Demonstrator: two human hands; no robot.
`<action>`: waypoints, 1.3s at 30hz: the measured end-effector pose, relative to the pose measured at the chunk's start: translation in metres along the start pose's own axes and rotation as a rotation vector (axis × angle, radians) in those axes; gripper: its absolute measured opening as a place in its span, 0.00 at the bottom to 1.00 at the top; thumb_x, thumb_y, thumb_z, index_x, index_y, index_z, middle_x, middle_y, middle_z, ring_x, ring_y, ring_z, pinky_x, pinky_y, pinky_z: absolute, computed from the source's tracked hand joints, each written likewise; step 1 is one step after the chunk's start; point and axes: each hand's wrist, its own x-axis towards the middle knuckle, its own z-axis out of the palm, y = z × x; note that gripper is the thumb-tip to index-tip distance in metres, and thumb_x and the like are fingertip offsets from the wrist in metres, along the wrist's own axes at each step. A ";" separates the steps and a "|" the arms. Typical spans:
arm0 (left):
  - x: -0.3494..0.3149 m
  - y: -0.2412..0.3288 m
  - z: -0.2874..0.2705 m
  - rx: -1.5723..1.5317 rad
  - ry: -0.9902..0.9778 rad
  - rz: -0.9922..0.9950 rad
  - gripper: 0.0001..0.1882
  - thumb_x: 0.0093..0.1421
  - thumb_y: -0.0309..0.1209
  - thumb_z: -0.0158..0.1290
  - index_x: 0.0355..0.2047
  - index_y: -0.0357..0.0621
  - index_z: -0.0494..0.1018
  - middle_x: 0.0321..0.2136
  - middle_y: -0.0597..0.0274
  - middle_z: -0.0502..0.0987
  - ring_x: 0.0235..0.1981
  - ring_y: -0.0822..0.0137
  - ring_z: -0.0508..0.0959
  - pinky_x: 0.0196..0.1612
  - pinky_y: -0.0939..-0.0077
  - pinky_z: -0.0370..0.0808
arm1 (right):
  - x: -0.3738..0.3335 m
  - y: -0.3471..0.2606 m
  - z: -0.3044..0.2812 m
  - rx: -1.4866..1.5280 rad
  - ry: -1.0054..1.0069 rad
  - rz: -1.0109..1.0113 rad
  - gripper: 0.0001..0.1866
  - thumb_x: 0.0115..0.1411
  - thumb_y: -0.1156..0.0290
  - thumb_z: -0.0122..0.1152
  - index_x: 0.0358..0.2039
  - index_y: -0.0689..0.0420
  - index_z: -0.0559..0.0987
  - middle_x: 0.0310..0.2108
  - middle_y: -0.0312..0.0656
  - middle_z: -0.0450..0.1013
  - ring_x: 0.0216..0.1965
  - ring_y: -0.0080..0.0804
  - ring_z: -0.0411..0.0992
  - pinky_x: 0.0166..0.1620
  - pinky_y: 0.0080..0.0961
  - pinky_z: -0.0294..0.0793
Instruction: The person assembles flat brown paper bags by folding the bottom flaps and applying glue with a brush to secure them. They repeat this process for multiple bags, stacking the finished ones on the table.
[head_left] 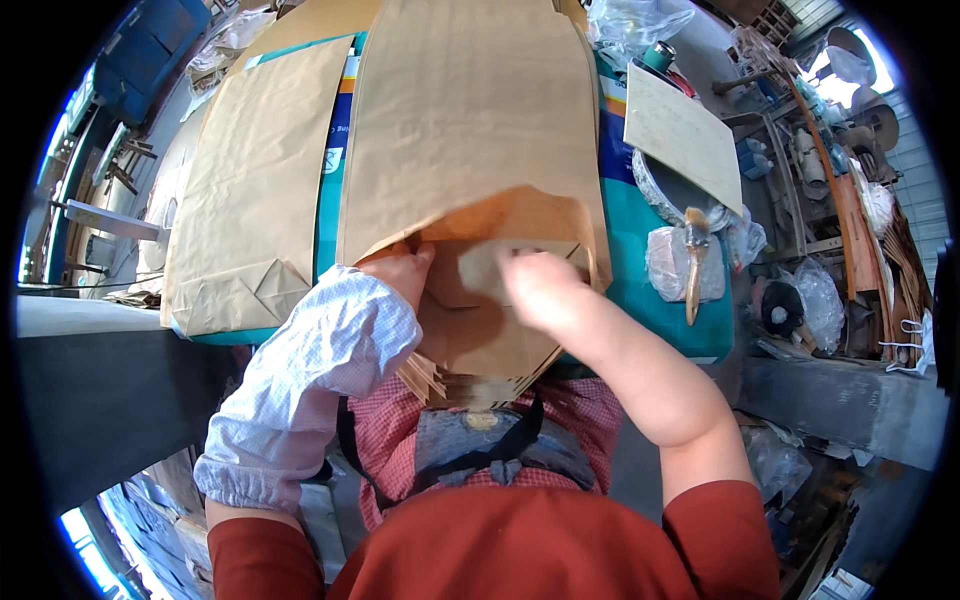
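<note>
Paper bags (425, 380) lie in a stack at the middle of the table in the head view, squared up directly before the person, probably so both arms reach the near end evenly. The top bag (470, 130) has that end spread wide, its flap arched up.

The left hand (402, 272) is at the left side of the mouth, thumb inside and the other fingers mostly hidden by paper; it seems to steady the edge, though I can't make out how firmly they close. The right hand (545, 285) is over the mouth, fingers curled in but blurred. A pale patch is beside their tips, and whether they hold anything is unclear.

A second pile (250, 170) lies to the left, apart from the stack, perhaps to keep the two separate. Both rest on a teal cover (630, 315), likely to protect the bags. To the right, a brush (694, 265) lies across a wrapped block (664, 262), handle toward the person, presumably for easy reach. Beyond it, a board (685, 135) partly covers a round tub (650, 190).
</note>
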 end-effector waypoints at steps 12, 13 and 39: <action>0.012 -0.047 0.020 -0.680 -0.158 0.212 0.34 0.42 0.28 0.57 0.55 0.41 0.69 0.48 0.51 0.75 0.53 0.58 0.74 0.55 0.70 0.70 | -0.050 0.057 0.010 0.651 -0.110 -0.367 0.14 0.47 0.83 0.54 0.37 0.61 0.76 0.36 0.49 0.72 0.41 0.46 0.72 0.45 0.35 0.73; 0.015 -0.049 0.023 -0.689 -0.154 0.245 0.35 0.41 0.28 0.57 0.55 0.39 0.68 0.48 0.50 0.75 0.53 0.58 0.74 0.55 0.70 0.70 | -0.051 0.053 0.010 0.612 -0.090 -0.453 0.13 0.46 0.83 0.56 0.35 0.61 0.76 0.33 0.48 0.72 0.40 0.45 0.72 0.43 0.34 0.73; -0.010 -0.001 -0.008 -0.325 -0.085 0.256 0.46 0.33 0.50 0.72 0.47 0.33 0.68 0.42 0.43 0.72 0.44 0.47 0.76 0.46 0.63 0.75 | -0.145 0.226 0.035 -0.072 0.828 -0.058 0.17 0.48 0.77 0.66 0.41 0.55 0.80 0.28 0.41 0.71 0.29 0.41 0.72 0.32 0.32 0.76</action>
